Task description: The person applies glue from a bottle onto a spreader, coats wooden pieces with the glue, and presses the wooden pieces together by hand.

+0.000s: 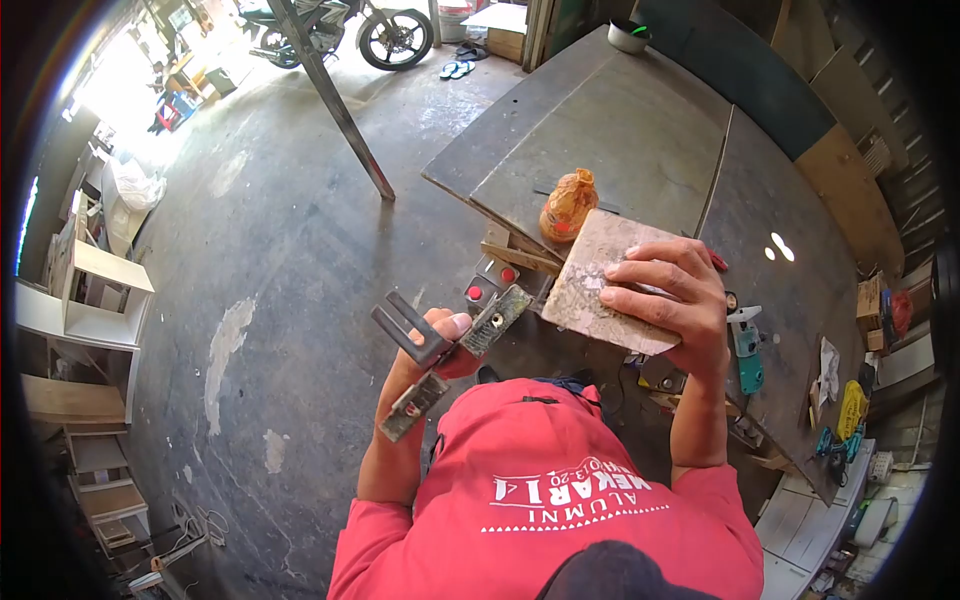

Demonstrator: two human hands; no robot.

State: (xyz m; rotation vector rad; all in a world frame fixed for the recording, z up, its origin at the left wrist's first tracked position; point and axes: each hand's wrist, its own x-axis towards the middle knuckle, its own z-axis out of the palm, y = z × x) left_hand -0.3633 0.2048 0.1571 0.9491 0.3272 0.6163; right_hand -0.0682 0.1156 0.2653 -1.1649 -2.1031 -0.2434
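My left hand (pixel 440 345) is closed around a dark tool (pixel 420 335) with two black prongs and worn, dust-covered plates; its exact kind is unclear. My right hand (pixel 675 305) grips a flat, stained wooden block (pixel 610 270), fingers spread over its upper face and thumb hidden. The block is tilted in front of the table edge, its lower left corner close to the tool's plate. Behind the block, an orange-brown smeared bottle (pixel 570 205) stands on the worktable (pixel 640 130). Two red push buttons (pixel 508 275) show between the hands, below the table edge.
A teal power tool (pixel 750 360) lies on the table to the right, near a yellow bag (pixel 852 408). A white bowl (pixel 628 38) sits at the far corner. A metal post (pixel 335 100) stands ahead-left, a motorcycle (pixel 340 35) beyond it. Wooden shelving (pixel 100 400) lines the left.
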